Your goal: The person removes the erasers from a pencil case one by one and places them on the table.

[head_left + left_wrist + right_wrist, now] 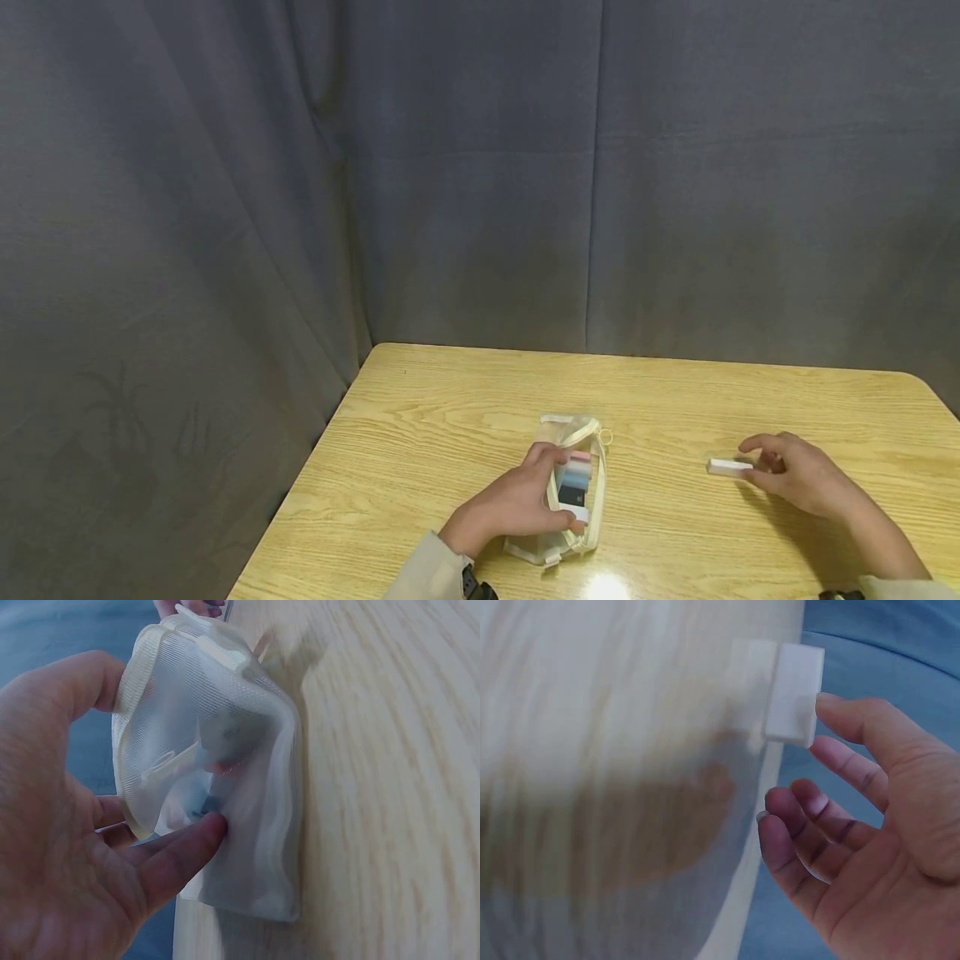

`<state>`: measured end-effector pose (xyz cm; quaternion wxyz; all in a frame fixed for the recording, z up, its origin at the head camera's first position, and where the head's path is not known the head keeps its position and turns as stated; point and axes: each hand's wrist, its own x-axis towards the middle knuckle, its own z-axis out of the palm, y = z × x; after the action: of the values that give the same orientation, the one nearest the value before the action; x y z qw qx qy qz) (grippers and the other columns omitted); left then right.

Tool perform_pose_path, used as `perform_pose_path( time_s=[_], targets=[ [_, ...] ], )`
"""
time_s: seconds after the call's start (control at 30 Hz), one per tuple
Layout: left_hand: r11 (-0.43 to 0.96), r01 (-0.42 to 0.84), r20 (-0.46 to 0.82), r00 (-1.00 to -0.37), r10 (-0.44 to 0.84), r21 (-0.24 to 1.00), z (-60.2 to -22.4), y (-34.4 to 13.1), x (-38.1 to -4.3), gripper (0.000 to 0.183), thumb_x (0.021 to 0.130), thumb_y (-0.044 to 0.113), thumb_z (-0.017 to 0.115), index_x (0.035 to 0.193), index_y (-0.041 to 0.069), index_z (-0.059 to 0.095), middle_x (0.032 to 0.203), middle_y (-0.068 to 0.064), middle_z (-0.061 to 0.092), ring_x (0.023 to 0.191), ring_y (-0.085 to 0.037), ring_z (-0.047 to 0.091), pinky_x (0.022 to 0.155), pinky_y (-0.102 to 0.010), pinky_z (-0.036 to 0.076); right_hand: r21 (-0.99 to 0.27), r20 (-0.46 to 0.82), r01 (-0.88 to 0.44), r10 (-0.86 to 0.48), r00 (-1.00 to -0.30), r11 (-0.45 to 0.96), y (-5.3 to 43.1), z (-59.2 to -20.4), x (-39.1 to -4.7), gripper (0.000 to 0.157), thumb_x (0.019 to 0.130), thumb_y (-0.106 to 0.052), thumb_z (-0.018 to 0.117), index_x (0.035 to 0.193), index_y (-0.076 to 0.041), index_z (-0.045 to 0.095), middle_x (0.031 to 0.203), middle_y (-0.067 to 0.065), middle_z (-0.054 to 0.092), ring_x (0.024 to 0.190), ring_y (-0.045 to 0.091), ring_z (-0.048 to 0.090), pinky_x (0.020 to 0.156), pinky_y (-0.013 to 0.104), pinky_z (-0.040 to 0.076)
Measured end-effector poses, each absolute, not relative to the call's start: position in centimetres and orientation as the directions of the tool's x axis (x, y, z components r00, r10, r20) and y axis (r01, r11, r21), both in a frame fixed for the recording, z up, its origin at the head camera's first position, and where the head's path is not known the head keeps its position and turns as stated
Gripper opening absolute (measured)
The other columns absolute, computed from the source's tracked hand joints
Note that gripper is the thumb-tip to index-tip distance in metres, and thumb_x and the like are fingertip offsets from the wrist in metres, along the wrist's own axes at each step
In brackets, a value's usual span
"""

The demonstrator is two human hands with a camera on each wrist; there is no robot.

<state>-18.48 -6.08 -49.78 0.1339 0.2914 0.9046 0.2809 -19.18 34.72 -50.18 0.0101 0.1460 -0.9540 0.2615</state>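
A translucent zip pouch with a cream trim lies unzipped on the table, with several small coloured blocks inside it. My left hand grips its side and spreads the mouth, fingers bent over the rim in the left wrist view. To the right, a small white block, shaped like an eraser, lies on the wood. My right hand is at its near end, with the thumb against its edge in the right wrist view. The index finger arches close by, apart from the thumb.
Beneath everything is a light wood-grain table with rounded back corners. A dark grey curtain hangs behind it and along its left side. From the pouch's zip hangs a small ring.
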Motion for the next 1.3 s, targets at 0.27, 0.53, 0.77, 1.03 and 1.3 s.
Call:
perform_pose_path(
  time_s=[0.27, 0.53, 0.77, 1.03, 1.3],
  targets=[
    [0.673, 0.445, -0.086, -0.795, 0.6, 0.591, -49.5, -6.1, -18.1, 0.08, 0.076, 0.056, 0.066, 0.139, 0.016, 0.035, 0.145, 0.013, 0.02, 0.074, -0.002, 0.052, 0.066, -0.018, 0.044, -0.482, 0.148, -0.281, -0.238, -0.96, 0.83, 33.3, -48.5, -18.5, 0.039, 0.082, -0.031, 0.071, 0.113, -0.008, 0.063, 0.096, 0.012, 0.057, 0.07, 0.006, 0.048, 0.053, 0.022, 0.039],
    [0.657, 0.427, -0.103, -0.786, 0.609, 0.622, -49.6, -5.8, -18.0, 0.075, 0.081, 0.048, 0.064, 0.141, 0.017, 0.032, 0.148, 0.014, 0.016, 0.048, -0.005, 0.044, 0.048, -0.022, 0.043, -0.506, 0.166, -0.293, -0.242, -0.956, 0.811, 31.7, -47.7, -18.1, 0.041, 0.083, -0.033, 0.07, 0.116, -0.01, 0.062, 0.097, 0.011, 0.057, 0.07, 0.005, 0.047, 0.054, 0.022, 0.039],
    [0.649, 0.431, -0.095, -0.784, 0.613, 0.627, -49.6, -5.7, -17.8, 0.074, 0.083, 0.045, 0.063, 0.143, 0.016, 0.03, 0.149, 0.013, 0.013, 0.042, -0.006, 0.037, 0.043, -0.022, 0.041, -0.523, 0.173, -0.288, -0.23, -0.958, 0.803, 30.5, -47.7, -18.1, 0.043, 0.083, -0.035, 0.069, 0.118, -0.011, 0.061, 0.096, 0.009, 0.057, 0.072, 0.006, 0.049, 0.055, 0.023, 0.04],
    [0.645, 0.455, -0.074, -0.78, 0.621, 0.614, -49.7, -5.7, -17.8, 0.076, 0.083, 0.045, 0.064, 0.144, 0.015, 0.029, 0.149, 0.012, 0.014, 0.041, -0.006, 0.037, 0.043, -0.022, 0.041, -0.55, 0.218, -0.336, -0.257, -0.942, 0.765, 28.9, -47.7, -18.3, 0.038, 0.083, -0.024, 0.071, 0.118, -0.011, 0.061, 0.092, 0.007, 0.058, 0.068, 0.004, 0.048, 0.054, 0.022, 0.04],
    [0.646, 0.447, -0.081, -0.782, 0.618, 0.619, -49.7, -5.7, -17.6, 0.076, 0.084, 0.044, 0.063, 0.145, 0.016, 0.028, 0.15, 0.011, 0.012, 0.041, -0.007, 0.039, 0.044, -0.022, 0.042, -0.551, 0.235, -0.354, -0.266, -0.935, 0.756, 27.6, -47.8, -18.5, 0.038, 0.083, -0.023, 0.071, 0.118, -0.013, 0.062, 0.091, 0.007, 0.059, 0.067, 0.004, 0.049, 0.054, 0.022, 0.04]
  ],
)
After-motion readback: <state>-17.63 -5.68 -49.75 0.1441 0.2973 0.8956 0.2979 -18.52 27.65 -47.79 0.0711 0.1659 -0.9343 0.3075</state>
